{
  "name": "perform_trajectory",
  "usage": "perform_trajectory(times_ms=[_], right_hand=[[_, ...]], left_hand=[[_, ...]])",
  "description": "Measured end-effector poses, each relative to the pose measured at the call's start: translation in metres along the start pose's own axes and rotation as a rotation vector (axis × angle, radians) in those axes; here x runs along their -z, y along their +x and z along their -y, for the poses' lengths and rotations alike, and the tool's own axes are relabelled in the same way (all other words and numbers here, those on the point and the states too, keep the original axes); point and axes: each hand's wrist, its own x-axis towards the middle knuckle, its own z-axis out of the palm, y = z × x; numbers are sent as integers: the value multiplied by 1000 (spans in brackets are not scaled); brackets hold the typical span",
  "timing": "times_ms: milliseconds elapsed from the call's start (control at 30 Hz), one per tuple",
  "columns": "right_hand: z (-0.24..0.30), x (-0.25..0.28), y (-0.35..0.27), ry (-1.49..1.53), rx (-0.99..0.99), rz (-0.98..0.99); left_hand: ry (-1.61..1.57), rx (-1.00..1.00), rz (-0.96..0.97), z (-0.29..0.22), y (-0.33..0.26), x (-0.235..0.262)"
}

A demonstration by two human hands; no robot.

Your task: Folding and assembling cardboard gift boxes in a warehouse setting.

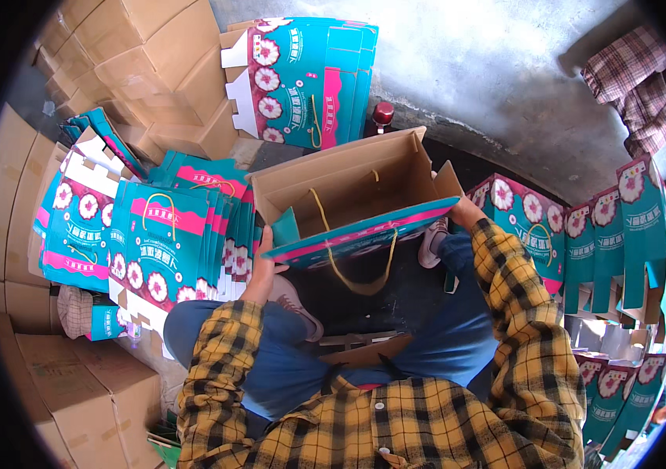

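I hold a half-opened teal and pink gift box (352,195) with a brown cardboard inside and a yellow cord handle (360,277) that hangs below it. My left hand (261,266) grips its left end. At the box's right end my right hand (464,209) holds the edge, mostly hidden behind the box. Both arms wear yellow plaid sleeves. The box floats above my knees in blue trousers.
Flat teal boxes lean in a stack (169,242) to my left and in another (306,78) against the grey wall. Folded boxes (614,227) stand on the right. Brown cartons (137,62) are piled at the left. A dark bottle (383,116) stands behind the box.
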Motion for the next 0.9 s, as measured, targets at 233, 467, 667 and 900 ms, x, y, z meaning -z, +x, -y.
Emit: perform_trajectory(times_ms=[233,467,667,900], right_hand=[[17,15,4,-415,-175,152],[50,-28,4,-583,-278,-21],[9,-60,-5,-1264,-26,276],[31,-46,5,-957,-449,295]], left_hand=[[303,-45,31,-8,0,-10],[816,-548,138,-30,-50,-49],[1064,-470,242,-40,-62,-60],[1000,-370,265,-40,-62,-58]])
